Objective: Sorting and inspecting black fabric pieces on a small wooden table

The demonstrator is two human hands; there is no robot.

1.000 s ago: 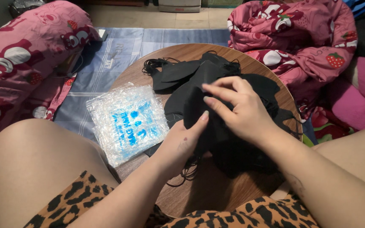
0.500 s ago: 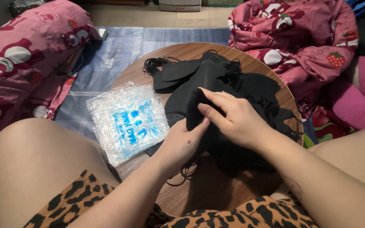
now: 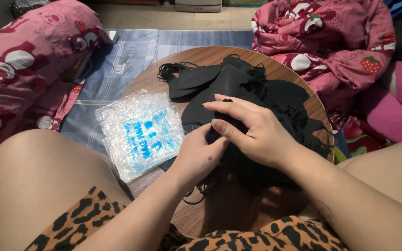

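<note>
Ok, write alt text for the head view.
Two bare hands, left hand and right hand, grip a black face mask atop a pile of masks on a round wooden table. A clear plastic bag with blue print lies left, pink bedding around.

Bare arms and hands point(image 3: 252, 135); leopard-print shorts, apparently.

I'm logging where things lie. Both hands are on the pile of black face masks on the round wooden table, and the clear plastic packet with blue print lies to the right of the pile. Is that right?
Not quite. The clear plastic packet lies to the left of the pile of black face masks, as the head view shows. The left hand and right hand are both on the pile, on the round wooden table.
</note>
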